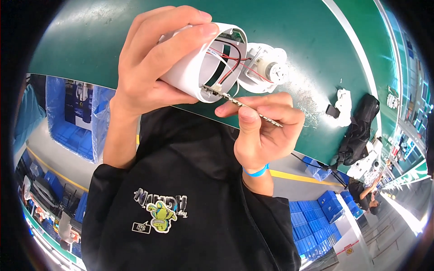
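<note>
My left hand (156, 63) is wrapped round a white cylindrical housing (190, 61), its open end tilted to the right. Red and black wires (234, 61) run inside it and out over the rim. Between the thumb and fingers of my right hand (271, 128) is a thin circuit board (244, 107), seen edge-on, with small parts along it. The board's far end touches or sits just inside the housing's lower rim; which of the two I cannot tell. Beside the opening, a white motor assembly (266, 67) lies on the green table, linked to the wires.
On the green tabletop (307, 27), a crumpled white item (342, 106) and a black bag (361, 131) lie to the right. A blue bin lined with plastic (72, 122) stands at the left below the table. Blue crates (312, 221) are stacked at lower right. Another person (368, 194) is farther off.
</note>
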{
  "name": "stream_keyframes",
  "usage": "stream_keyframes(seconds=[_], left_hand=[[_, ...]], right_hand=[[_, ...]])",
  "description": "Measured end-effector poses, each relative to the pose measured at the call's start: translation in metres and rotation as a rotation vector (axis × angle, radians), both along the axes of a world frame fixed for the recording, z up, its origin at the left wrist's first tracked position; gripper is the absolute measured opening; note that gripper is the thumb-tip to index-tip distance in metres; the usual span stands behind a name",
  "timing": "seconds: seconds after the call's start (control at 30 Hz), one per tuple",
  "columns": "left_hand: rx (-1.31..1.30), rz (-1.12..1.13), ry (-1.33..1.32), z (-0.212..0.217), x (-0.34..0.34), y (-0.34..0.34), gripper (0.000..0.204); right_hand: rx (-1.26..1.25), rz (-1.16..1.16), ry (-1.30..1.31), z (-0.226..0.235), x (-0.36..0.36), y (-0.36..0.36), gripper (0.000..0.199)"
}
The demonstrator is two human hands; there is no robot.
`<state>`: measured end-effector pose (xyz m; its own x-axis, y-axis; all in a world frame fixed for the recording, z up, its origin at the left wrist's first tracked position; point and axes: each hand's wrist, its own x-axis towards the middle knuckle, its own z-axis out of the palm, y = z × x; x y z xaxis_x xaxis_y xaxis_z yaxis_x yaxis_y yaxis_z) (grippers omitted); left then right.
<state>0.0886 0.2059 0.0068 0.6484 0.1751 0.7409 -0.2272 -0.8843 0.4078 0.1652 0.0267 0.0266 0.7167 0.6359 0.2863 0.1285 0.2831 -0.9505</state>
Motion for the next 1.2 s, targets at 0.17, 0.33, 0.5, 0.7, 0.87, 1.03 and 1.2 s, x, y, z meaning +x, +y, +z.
stream_keyframes(seconds=[0.17,0.33,0.5,0.7,0.87,1.03,1.2], left_hand=[[-0.006,0.016,0.023,0.005,0.000,-0.003,0.079],[-0.023,0.016,0.047,0.008,0.001,-0.005,0.079],[-0.021,0.014,0.020,0.005,-0.001,-0.006,0.078],[-0.036,-0.007,0.043,0.010,0.000,-0.005,0.077],[-0.026,-0.011,0.023,0.005,-0.002,-0.006,0.076],[-0.014,0.001,0.020,0.003,-0.003,-0.004,0.075],[-0.031,-0.004,0.017,0.007,-0.002,-0.006,0.076]], right_hand=[[0.098,-0.018,0.189,0.004,0.000,0.001,0.025],[0.108,0.002,0.214,0.001,-0.002,0.000,0.026],[0.041,-0.030,0.119,0.005,-0.009,-0.005,0.029],[-0.064,-0.093,0.035,0.015,-0.009,-0.006,0.029],[-0.253,-0.064,-0.182,0.028,-0.003,-0.012,0.022],[-0.353,0.009,-0.298,0.044,0.005,-0.010,0.019],[-0.355,0.075,-0.337,0.043,0.009,-0.014,0.018]])
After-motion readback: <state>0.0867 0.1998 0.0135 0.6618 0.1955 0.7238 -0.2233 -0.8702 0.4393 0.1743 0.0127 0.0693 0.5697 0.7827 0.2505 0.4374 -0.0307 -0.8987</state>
